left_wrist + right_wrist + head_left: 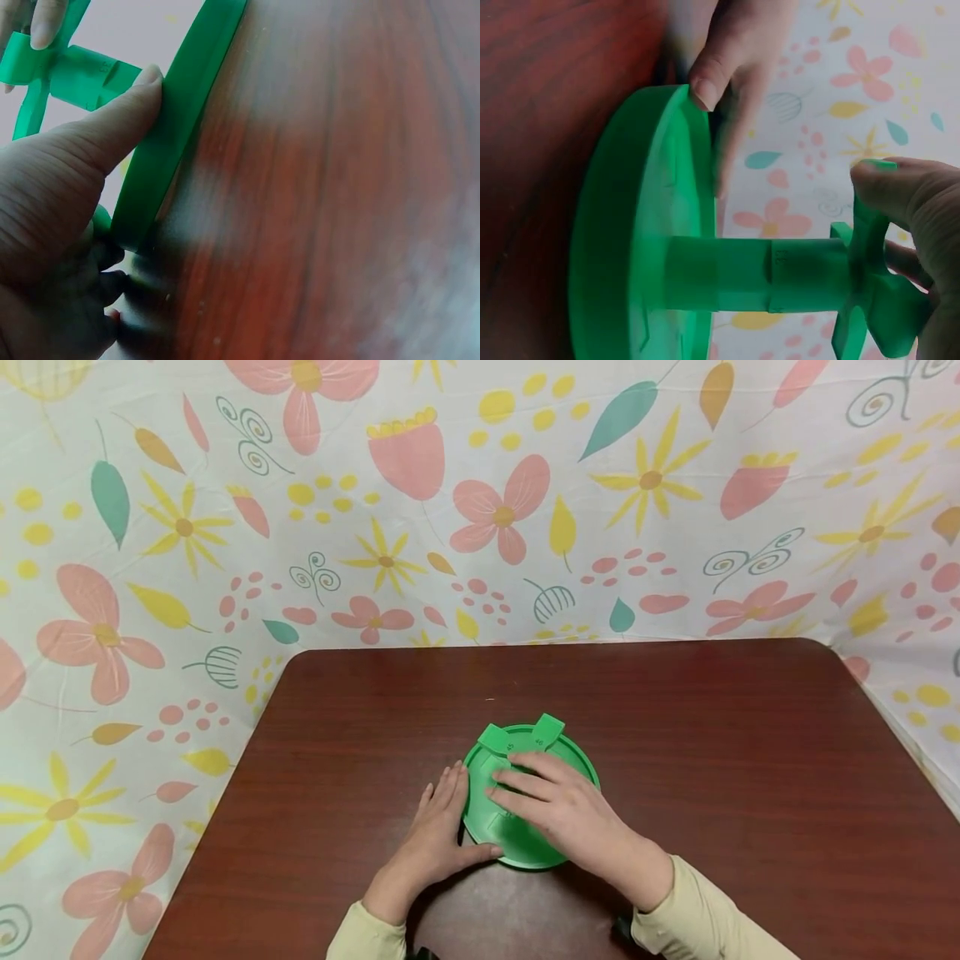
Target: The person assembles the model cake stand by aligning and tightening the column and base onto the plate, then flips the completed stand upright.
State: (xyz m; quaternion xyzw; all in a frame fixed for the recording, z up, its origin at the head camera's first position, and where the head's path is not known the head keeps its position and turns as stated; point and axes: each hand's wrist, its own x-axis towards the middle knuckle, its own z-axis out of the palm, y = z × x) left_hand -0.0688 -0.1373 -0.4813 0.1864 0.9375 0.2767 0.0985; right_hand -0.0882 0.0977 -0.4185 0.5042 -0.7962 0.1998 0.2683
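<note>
A round green base [525,850] with a raised rim lies on the table in the head view. My left hand [431,837] holds its left side, thumb at the near rim and fingers along the outer wall. From the base rises a thick green post [735,274], built of stacked sections, with small markings on one. A green branched top piece [864,281] sits at the post's upper end. My right hand [576,814] grips this top piece by its arms, the thumb [889,187] on one of them. Two squared arm ends [550,729] show past the fingers, near printed numbers.
The dark red-brown wooden table [712,752] has rounded far corners. Behind it and at both sides hangs a white cloth [420,539] printed with flowers and leaves. Both forearms, in pale sleeves [708,910], come in from the near edge.
</note>
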